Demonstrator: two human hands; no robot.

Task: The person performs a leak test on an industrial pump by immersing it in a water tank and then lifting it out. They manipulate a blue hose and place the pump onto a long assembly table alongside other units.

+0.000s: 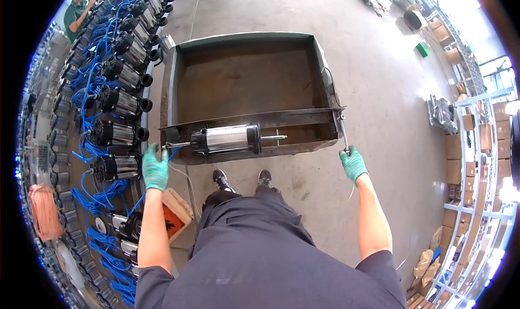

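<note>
A silver motor-pump unit (226, 139) with black ends lies sideways across the near part of a metal tank (246, 37). A thin shaft sticks out of each end of it. My left hand (155, 169), in a green glove, is beside the fitting (172, 145) at the unit's left end, its fingers apart. Whether its fingertips touch the fitting is hard to make out. At the tank's right corner my right hand (353, 164), also gloved in green, is closed around the lower end of a slim metal rod (345, 135). The rod's upper end meets the tank's rim.
Rows of similar pumps (122, 102) with coiled blue cables (100, 198) line my left side. An orange-and-wood box (176, 214) is on the floor by my left arm. Shelves with cartons (454, 146) stand at right. Another person (76, 14) is at the far left.
</note>
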